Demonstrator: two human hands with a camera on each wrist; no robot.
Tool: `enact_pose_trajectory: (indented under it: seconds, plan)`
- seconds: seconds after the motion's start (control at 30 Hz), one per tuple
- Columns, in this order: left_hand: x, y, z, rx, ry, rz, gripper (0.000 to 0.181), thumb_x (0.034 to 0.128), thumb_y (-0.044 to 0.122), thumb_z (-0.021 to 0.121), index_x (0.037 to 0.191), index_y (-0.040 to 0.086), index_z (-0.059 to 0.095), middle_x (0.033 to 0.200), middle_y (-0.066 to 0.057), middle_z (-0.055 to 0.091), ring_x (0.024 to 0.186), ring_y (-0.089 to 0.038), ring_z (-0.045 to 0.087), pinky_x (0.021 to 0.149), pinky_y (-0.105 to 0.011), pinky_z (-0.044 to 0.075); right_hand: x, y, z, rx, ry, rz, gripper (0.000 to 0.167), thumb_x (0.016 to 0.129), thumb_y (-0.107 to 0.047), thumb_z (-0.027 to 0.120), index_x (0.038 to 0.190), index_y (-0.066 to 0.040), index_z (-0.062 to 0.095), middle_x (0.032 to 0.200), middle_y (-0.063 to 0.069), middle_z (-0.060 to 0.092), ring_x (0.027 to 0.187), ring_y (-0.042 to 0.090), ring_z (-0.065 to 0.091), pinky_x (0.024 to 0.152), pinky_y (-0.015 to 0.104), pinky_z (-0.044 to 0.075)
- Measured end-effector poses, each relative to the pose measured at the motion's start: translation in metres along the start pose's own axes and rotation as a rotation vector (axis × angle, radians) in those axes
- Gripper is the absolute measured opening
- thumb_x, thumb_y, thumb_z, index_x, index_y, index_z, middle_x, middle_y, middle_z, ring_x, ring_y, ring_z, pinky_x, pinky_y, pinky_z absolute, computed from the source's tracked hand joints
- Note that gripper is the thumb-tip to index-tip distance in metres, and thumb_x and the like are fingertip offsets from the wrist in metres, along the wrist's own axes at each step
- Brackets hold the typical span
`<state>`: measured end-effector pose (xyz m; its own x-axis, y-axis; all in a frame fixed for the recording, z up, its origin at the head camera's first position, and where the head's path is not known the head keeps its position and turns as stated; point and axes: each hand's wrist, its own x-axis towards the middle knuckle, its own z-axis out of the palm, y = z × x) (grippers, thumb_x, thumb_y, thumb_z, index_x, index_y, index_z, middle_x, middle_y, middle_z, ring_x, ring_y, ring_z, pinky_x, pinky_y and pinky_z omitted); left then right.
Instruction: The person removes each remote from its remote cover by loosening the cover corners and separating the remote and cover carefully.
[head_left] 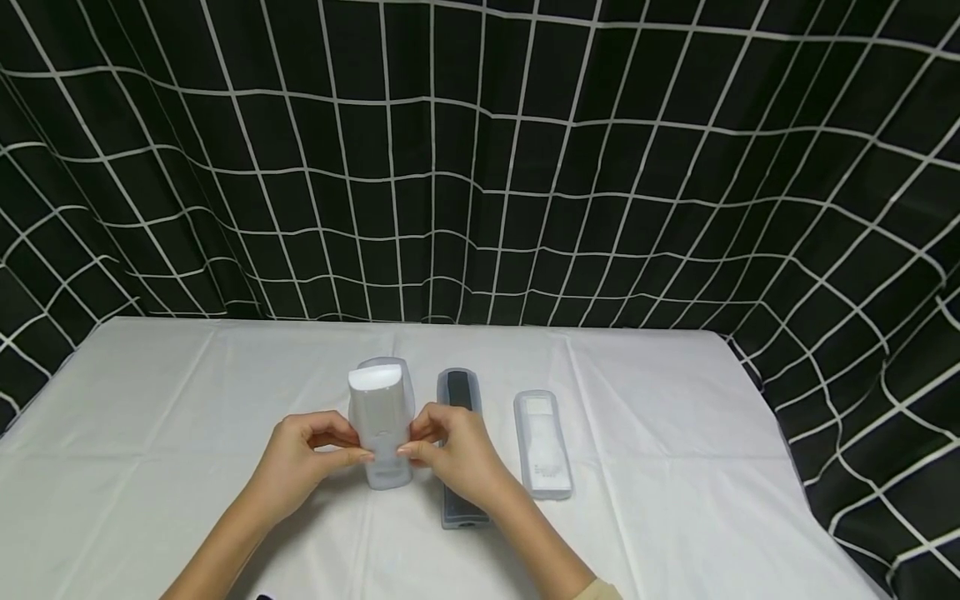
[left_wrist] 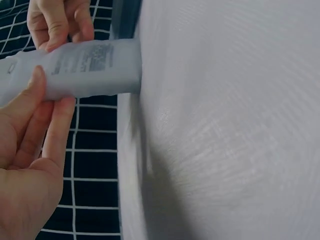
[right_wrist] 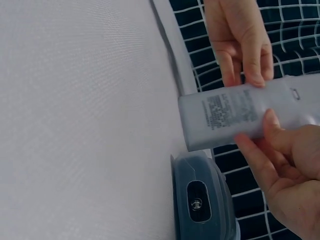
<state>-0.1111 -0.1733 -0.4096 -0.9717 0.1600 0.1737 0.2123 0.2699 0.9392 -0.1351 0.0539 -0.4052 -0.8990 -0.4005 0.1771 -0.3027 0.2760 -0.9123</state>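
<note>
A white remote (head_left: 378,417) in a translucent sleeve stands upright, its lower end on the white cloth, printed text on its near side in both wrist views. The left hand (head_left: 300,467) pinches its left edge between thumb and fingers. On the opposite edge, the right hand (head_left: 461,454) pinches it the same way. In the left wrist view the left hand (left_wrist: 35,150) and the sleeved remote (left_wrist: 95,67) are close up. The right wrist view has the right hand (right_wrist: 285,165) gripping the remote (right_wrist: 220,117) near mid-length.
A dark remote (head_left: 460,390) in a clear sleeve lies behind and below the right hand; its end (right_wrist: 197,202) shows close up. Right of it lies a white sleeved remote (head_left: 543,442). Black grid-patterned fabric (head_left: 480,167) hangs beyond the white cloth (head_left: 675,517).
</note>
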Motion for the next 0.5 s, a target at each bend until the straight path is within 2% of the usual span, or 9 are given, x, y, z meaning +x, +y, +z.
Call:
enact_pose_trajectory:
  seconds: [0.33, 0.5]
  plan:
    - [-0.0002, -0.0038, 0.0000, -0.025, -0.024, -0.025, 0.017, 0.0825, 0.001, 0.087, 0.090, -0.004, 0.072, 0.090, -0.010, 0.076, 0.084, -0.008, 0.074, 0.078, -0.025, 0.060, 0.0000, -0.0004, 0.0023, 0.012, 0.003, 0.021, 0.015, 0.087, 0.007, 0.080, 0.091, 0.008, 0.066, 0.090, 0.021, 0.072, 0.081, 0.034, 0.076, 0.067, 0.023, 0.063]
    - [0.0000, -0.0040, 0.0006, -0.028, -0.020, -0.013, 0.018, 0.0827, 0.001, 0.087, 0.092, -0.004, 0.072, 0.091, -0.012, 0.076, 0.083, -0.007, 0.074, 0.078, -0.025, 0.061, 0.0013, -0.0017, 0.0002, -0.028, 0.000, 0.008, 0.016, 0.086, 0.006, 0.082, 0.091, 0.007, 0.067, 0.091, 0.021, 0.075, 0.082, 0.033, 0.076, 0.068, 0.020, 0.062]
